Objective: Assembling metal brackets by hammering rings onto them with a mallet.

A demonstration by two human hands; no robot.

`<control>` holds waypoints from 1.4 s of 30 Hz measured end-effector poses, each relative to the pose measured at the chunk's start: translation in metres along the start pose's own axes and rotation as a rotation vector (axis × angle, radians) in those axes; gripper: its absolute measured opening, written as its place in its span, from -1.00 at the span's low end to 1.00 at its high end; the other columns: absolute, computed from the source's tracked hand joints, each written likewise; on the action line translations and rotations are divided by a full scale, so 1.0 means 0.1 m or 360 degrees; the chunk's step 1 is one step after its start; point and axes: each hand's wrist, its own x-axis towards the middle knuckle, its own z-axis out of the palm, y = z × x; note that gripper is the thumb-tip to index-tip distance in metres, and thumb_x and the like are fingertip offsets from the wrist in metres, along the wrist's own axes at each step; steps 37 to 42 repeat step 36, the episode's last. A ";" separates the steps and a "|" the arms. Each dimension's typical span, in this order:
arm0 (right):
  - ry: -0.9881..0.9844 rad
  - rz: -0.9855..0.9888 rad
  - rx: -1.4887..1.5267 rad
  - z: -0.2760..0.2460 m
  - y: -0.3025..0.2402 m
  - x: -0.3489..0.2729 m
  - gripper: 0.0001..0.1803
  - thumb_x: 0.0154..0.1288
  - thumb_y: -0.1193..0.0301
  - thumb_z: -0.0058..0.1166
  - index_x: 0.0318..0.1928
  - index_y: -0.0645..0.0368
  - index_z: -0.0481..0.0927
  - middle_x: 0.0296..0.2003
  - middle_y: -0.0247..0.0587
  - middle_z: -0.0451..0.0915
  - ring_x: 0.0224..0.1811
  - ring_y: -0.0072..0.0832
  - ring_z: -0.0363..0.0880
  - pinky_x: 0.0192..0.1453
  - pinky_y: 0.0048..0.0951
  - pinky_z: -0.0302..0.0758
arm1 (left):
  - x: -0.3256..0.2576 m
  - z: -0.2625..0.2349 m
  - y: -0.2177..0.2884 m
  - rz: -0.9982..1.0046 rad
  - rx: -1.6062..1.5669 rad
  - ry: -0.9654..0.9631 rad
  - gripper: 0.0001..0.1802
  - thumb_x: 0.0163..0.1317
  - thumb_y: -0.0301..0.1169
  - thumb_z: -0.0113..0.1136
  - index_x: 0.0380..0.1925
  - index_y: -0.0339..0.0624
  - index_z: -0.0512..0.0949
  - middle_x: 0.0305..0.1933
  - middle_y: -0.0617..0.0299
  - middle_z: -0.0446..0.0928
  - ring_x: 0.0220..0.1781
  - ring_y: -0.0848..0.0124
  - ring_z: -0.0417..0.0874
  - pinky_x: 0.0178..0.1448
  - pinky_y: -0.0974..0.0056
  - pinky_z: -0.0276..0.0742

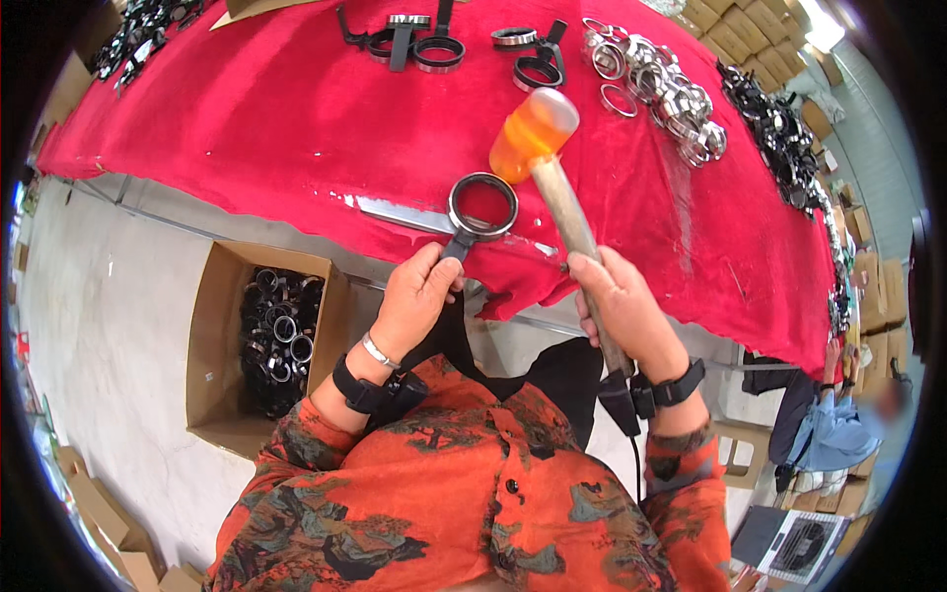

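Your right grip (619,308) is closed round the wooden handle of the mallet (534,134), low on the shaft, so the orange head hangs well ahead of your fist and just above and beside the ring (482,205). Your left grip (419,294) pinches the ring's dark stem between thumb and fingers, holding the ring flat on the red cloth (276,128) at the near edge of the worktop.

Risks, as I judge them: your left fingertips sit just behind the ring, so a blow that lands short or glances off the rim could catch them. The ring lies at the cloth's edge, over a metal strip (400,213); a skewed hit could tip it or kick it off toward the box (219,335) of rings below your left wrist. Holding the shaft so far back makes the head harder to aim.

Beyond the mallet, more clamps (424,44) and a heap of bright rings (656,89) lie well clear.
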 end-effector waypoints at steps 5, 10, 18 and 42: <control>0.0024 -0.0427 0.0431 -0.06 0.03 -0.25 -0.72 0.42 0.18 -0.05 -0.14 0.15 0.37 -0.63 -0.40 0.37 -0.72 -0.66 0.32 -0.68 -0.60 0.28 | -0.04 0.00 -0.04 0.0079 -0.0007 0.0031 -0.70 0.43 -0.23 -0.03 -0.36 -0.24 0.45 -0.42 0.28 0.50 -0.37 0.56 0.53 -0.31 0.42 0.53; 0.0110 -0.0108 0.0627 0.20 0.80 -0.15 -0.70 0.42 0.14 -0.06 -0.20 0.12 0.35 -0.60 -0.36 0.40 -0.72 -0.60 0.36 -0.68 -0.55 0.33 | 0.03 0.03 -0.05 0.0057 -0.0065 -0.0057 -0.70 0.44 -0.22 -0.04 -0.35 -0.23 0.45 -0.39 0.29 0.49 -0.34 0.55 0.53 -0.31 0.42 0.53; 0.0177 -0.0668 0.0457 0.11 0.79 -0.47 -0.76 0.44 0.23 -0.09 -0.23 0.17 0.37 -0.62 -0.34 0.41 -0.69 -0.62 0.35 -0.62 -0.58 0.32 | -0.03 0.02 -0.05 0.0087 -0.0103 -0.0008 -0.71 0.44 -0.22 -0.05 -0.35 -0.22 0.44 -0.38 0.29 0.47 -0.33 0.52 0.53 -0.30 0.41 0.54; 0.0136 -0.0709 -0.0619 0.33 0.44 -0.32 -0.57 0.23 0.17 0.19 -0.21 0.25 0.33 -0.45 0.23 0.51 -0.32 0.04 0.59 -0.29 -0.05 0.45 | 0.06 -0.02 -0.02 -0.0055 -0.0210 -0.0023 -0.69 0.39 -0.19 0.02 -0.36 -0.23 0.48 -0.44 0.27 0.53 -0.39 0.52 0.56 -0.30 0.39 0.52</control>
